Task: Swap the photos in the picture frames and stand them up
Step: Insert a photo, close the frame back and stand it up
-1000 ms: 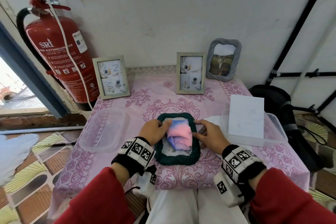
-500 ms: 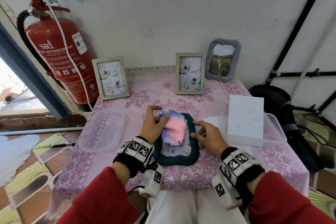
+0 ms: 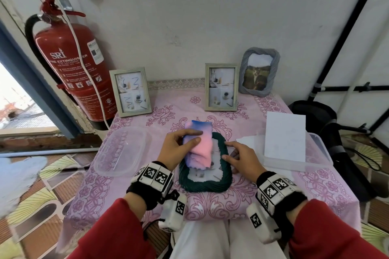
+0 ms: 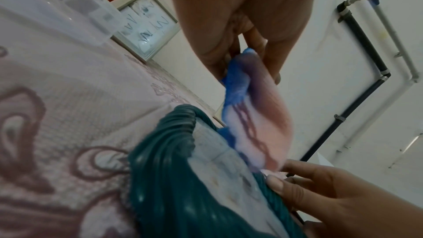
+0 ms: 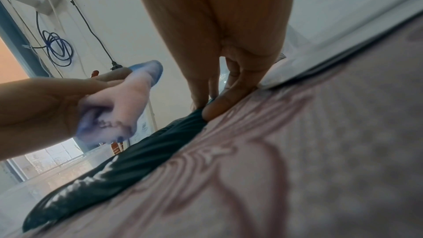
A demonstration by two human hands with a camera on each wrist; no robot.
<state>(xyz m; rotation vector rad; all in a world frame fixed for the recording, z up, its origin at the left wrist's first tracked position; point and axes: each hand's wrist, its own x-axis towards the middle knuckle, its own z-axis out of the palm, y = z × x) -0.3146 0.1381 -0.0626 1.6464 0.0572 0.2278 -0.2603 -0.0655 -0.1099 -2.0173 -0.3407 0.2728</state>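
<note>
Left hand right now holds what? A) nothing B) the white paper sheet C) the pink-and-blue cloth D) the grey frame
C: the left hand grips the pink-and-blue cloth above the green frame, which lies flat under the right hand.

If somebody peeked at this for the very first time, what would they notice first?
Probably the big red fire extinguisher standing at the far left beside the table. Next, the fluffy pink and blue cloth in the middle, gripped by the left hand over a dark green frame lying flat, with the right hand resting on the frame's right edge.
</note>
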